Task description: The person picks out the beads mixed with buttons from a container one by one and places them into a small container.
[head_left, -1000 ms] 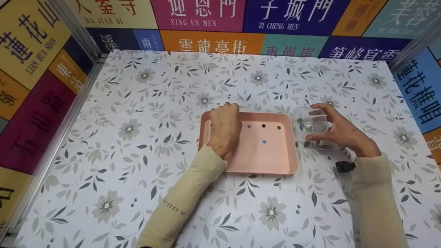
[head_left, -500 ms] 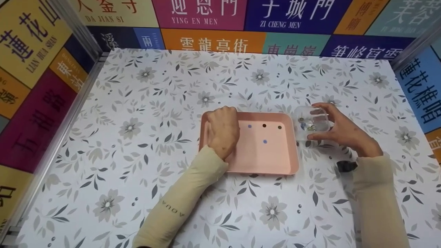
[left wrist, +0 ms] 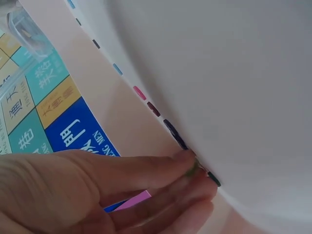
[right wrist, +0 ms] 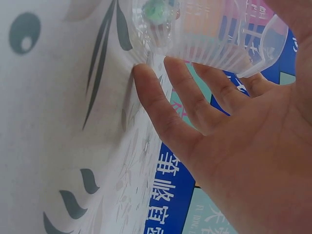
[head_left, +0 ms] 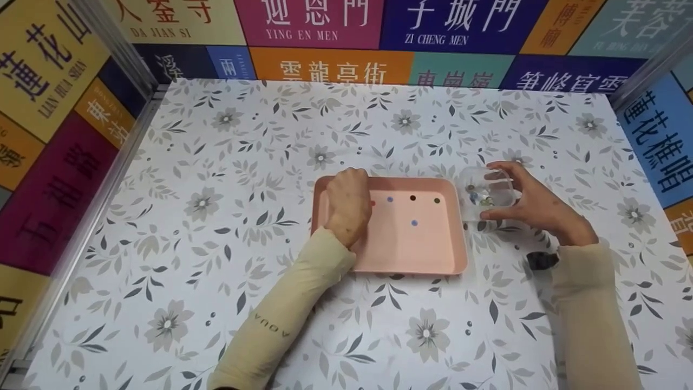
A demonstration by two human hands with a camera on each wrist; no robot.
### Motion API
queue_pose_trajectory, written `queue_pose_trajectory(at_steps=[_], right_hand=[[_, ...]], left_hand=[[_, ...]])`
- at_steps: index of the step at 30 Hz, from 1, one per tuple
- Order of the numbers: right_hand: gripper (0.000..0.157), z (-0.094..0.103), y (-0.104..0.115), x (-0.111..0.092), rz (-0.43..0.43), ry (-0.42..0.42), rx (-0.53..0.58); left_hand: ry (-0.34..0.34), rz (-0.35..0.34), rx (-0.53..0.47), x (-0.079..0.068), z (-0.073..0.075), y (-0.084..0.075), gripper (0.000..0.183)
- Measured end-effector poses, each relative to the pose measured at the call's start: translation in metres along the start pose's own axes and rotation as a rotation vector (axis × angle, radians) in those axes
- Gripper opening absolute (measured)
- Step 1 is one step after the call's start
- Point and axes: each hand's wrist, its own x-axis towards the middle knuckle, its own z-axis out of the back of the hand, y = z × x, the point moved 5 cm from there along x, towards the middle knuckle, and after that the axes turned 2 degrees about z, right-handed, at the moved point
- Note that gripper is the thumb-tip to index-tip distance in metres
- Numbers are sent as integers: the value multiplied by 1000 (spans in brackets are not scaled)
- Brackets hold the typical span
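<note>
My left hand is over the left part of a shallow pink tray. In the left wrist view its thumb and fingertips pinch a small green piece, mostly hidden, close above the tray floor. A row of small flat coloured dots, among them a pink dot and a dark blue dot, runs along the tray. A lone blue dot lies nearer me. My right hand holds a clear plastic container beside the tray. Inside are several small glassy pieces, including a green one.
A white flower-patterned cloth covers the table. Colourful panels with large characters stand along the back and sides. A black object shows at the right wrist.
My left hand has shifted slightly left and toward me inside the tray. A red dot now shows at its right, while a dot at its left is covered. The right hand stays put.
</note>
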Motion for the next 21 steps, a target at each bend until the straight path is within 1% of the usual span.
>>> queue_pose_trajectory(at_steps=[2, 5, 8, 11, 15, 18, 21], right_hand=[[104, 0, 0, 0, -2, 0, 3], [104, 0, -1, 1, -5, 0, 6], [104, 0, -2, 1, -2, 1, 6], [103, 0, -2, 1, 3, 0, 6], [103, -1, -1, 2, 9, 1, 6], [103, -1, -1, 2, 21, 3, 1], [102, 0, 0, 2, 32, 2, -11]], left_hand=[[10, -16, 5, 1, 0, -1, 17], [19, -44, 42, 3, 0, -2, 16], [11, -61, 82, 4, 1, -3, 16], [-11, -76, 84, 4, 4, -4, 15], [-71, -102, 47, 1, 11, -8, 18], [-119, -147, -4, -2, 18, -16, 24], [-143, -191, -54, -4, 24, -24, 19]])
